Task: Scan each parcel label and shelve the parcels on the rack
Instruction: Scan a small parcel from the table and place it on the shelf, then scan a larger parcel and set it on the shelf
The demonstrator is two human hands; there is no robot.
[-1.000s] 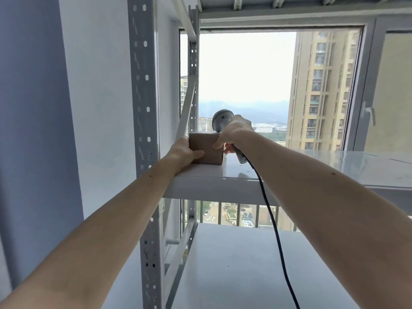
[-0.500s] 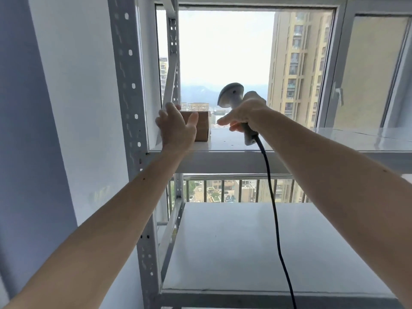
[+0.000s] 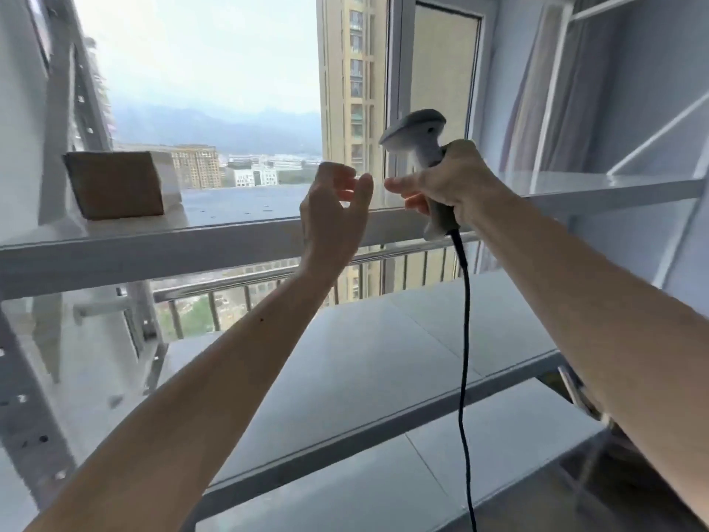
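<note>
A white metal rack (image 3: 245, 240) spans the frame before a window. At upper left, a small brown parcel (image 3: 115, 184) sits on its upper shelf, seemingly against the blurred upright. At centre, the left hand (image 3: 332, 213) is raised, fingers loosely curled, holding nothing. Just right, the right hand (image 3: 456, 186) grips a grey corded scanner (image 3: 422, 147).

Head view, close, facing rack (image 3: 238, 240) (somewhat blurred)
</note>
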